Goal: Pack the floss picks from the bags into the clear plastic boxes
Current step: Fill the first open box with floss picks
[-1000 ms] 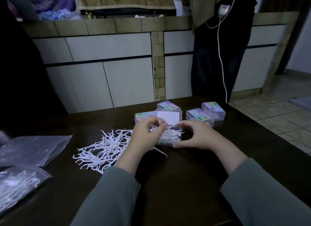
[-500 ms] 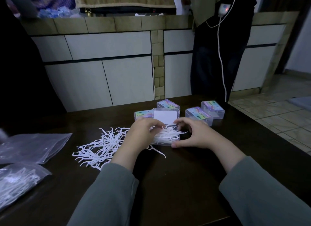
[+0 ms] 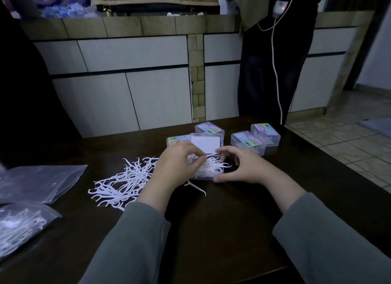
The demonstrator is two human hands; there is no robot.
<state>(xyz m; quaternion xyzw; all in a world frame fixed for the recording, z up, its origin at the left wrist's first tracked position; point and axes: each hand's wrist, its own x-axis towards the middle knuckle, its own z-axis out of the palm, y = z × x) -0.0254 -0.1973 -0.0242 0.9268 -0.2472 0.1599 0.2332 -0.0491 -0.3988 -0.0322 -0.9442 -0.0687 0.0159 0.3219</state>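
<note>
An open clear plastic box (image 3: 219,173) sits mid-table, its lid (image 3: 206,143) raised behind it and white floss picks (image 3: 213,166) heaped inside. My left hand (image 3: 177,165) lies over the box's left side, its curled fingers pressing into the picks. My right hand (image 3: 243,167) cups the box's right side, thumb at the front corner and forefinger arched over the back edge. A loose pile of floss picks (image 3: 124,182) lies left of the box. One single pick (image 3: 196,187) lies in front of it.
Several closed boxes with coloured labels stand behind: (image 3: 208,128), (image 3: 247,142), (image 3: 265,132). Two plastic bags lie at the left, one flat (image 3: 36,181), one holding picks (image 3: 21,226). A person in dark clothes (image 3: 275,72) stands beyond the dark table (image 3: 211,231).
My left hand has lowered onto the picks in the box, and the right forefinger has come closer over the back edge. The box has not moved.
</note>
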